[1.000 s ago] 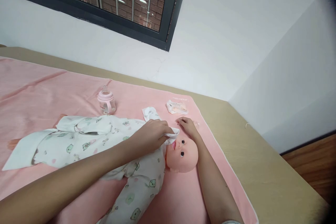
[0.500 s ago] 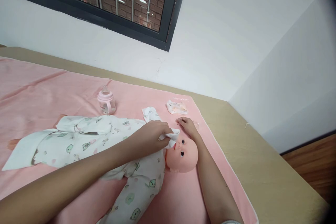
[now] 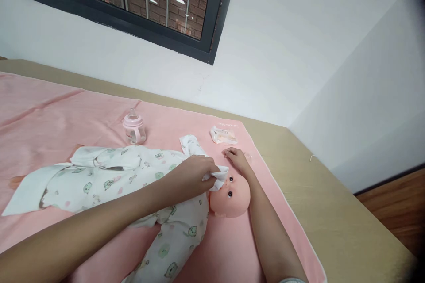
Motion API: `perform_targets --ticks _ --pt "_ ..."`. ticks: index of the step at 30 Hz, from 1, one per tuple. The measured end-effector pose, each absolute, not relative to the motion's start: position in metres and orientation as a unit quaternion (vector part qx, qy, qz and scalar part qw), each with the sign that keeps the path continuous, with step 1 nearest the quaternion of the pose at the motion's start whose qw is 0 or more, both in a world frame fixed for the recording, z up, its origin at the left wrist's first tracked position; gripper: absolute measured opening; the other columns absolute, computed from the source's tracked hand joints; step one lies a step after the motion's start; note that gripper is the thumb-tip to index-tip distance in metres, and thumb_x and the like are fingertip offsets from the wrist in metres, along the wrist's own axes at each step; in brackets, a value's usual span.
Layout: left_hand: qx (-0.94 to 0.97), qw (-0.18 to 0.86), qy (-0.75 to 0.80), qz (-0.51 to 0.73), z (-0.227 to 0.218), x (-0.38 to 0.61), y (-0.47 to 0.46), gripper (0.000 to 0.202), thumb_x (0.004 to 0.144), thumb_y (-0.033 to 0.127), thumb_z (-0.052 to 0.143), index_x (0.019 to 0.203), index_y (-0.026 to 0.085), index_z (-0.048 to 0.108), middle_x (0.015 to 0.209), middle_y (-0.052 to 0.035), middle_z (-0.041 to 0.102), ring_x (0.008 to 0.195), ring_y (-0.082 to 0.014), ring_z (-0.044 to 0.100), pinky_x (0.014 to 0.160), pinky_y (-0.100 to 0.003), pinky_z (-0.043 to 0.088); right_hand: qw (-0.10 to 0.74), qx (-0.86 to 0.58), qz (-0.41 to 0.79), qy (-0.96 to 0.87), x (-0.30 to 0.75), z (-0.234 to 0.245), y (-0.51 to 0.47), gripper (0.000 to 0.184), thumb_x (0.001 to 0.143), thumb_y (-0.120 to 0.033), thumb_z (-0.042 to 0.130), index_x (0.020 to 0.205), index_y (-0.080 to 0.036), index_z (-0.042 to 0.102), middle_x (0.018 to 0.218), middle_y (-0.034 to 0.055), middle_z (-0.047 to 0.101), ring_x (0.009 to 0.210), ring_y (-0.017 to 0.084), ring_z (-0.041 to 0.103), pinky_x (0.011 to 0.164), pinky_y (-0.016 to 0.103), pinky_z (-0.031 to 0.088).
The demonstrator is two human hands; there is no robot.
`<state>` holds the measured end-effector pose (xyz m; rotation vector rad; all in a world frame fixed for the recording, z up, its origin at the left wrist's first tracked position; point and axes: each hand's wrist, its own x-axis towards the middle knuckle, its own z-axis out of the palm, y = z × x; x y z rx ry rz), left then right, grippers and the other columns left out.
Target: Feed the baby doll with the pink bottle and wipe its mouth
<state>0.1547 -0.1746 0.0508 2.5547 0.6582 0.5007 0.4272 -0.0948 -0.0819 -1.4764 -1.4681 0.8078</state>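
Note:
A baby doll [image 3: 232, 196] in a white printed romper [image 3: 133, 177] lies on its back on a pink blanket [image 3: 49, 115]. My left hand [image 3: 192, 174] pinches a small white cloth [image 3: 219, 180] and presses it on the doll's mouth and cheek. My right hand [image 3: 237, 159] rests with curled fingers on the blanket at the far side of the doll's head, touching the head; nothing shows in it.
A pink baby bottle [image 3: 134, 127] stands behind the doll. A small white sock or mitten [image 3: 191, 143] and a crumpled wrapper [image 3: 223, 135] lie near the blanket's far corner. The tan table [image 3: 332, 212] ends at white walls; a dark-framed window is above.
My left hand has pushed the white cloth a little further right over the doll's face. The right hand and the doll have stayed put.

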Motion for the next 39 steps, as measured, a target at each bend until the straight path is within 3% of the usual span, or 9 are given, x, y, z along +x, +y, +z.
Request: perform_targets --ticks 12,19,26,30,35,39 --pt "0.926 0.197 0.254 0.199 0.047 0.156 -0.166 0.017 0.081 0.014 0.043 0.065 0.017 0.049 0.067 0.0008 0.053 0.067 -0.015 0.048 0.062 -0.028 0.028 0.44 -0.596 0.324 -0.589 0.427 -0.081 -0.094 0.028 0.076 -0.041 0.056 0.082 -0.017 0.068 0.092 0.008 0.07 0.079 0.017 0.063 0.08 0.032 0.049" --pt "0.888 0.329 0.285 0.147 0.06 0.143 -0.167 0.015 0.081 0.025 0.046 0.069 0.018 0.049 0.069 0.0028 0.052 0.061 -0.0124 0.046 0.052 -0.025 0.027 0.442 -0.594 0.328 -0.586 0.425 -0.079 -0.097 0.026 0.076 -0.04 0.056 0.082 -0.017 0.067 0.092 0.0076 0.07 0.08 0.017 0.062 0.081 0.032 0.048" --pt "0.904 0.321 0.259 0.114 0.065 0.145 -0.172 0.018 0.08 0.027 0.047 0.069 0.017 0.058 0.065 0.004 0.053 0.058 -0.0101 0.045 0.051 -0.027 0.018 0.442 -0.595 0.331 -0.584 0.425 -0.08 -0.096 0.026 0.076 -0.04 0.056 0.081 -0.016 0.067 0.092 0.008 0.069 0.08 0.016 0.062 0.081 0.031 0.048" --pt "0.904 0.322 0.26 0.112 0.064 0.145 -0.173 0.019 0.081 0.03 0.048 0.072 0.019 0.06 0.066 0.004 0.053 0.059 -0.0107 0.045 0.051 -0.027 0.019 0.441 -0.596 0.327 -0.586 0.425 -0.079 -0.097 0.026 0.076 -0.038 0.056 0.082 -0.016 0.067 0.09 0.0075 0.069 0.079 0.016 0.062 0.079 0.031 0.047" --pt "0.914 0.282 0.264 0.123 0.057 0.146 -0.171 0.014 0.076 0.024 0.048 0.064 0.018 0.048 0.062 0.0038 0.05 0.058 -0.0115 0.042 0.052 -0.025 0.024 0.44 -0.601 0.328 -0.581 0.423 -0.076 -0.099 0.024 0.076 -0.036 0.055 0.081 -0.016 0.067 0.088 0.0067 0.069 0.078 0.016 0.061 0.079 0.031 0.047" --pt "0.91 0.289 0.268 0.132 0.057 0.146 -0.172 0.002 0.075 0.022 0.051 0.074 0.02 0.05 0.067 0.0046 0.054 0.061 -0.0122 0.046 0.054 -0.023 0.028 0.442 -0.601 0.326 -0.581 0.422 -0.075 -0.099 0.024 0.075 -0.037 0.056 0.081 -0.016 0.067 0.087 0.0065 0.069 0.078 0.016 0.061 0.079 0.031 0.047"
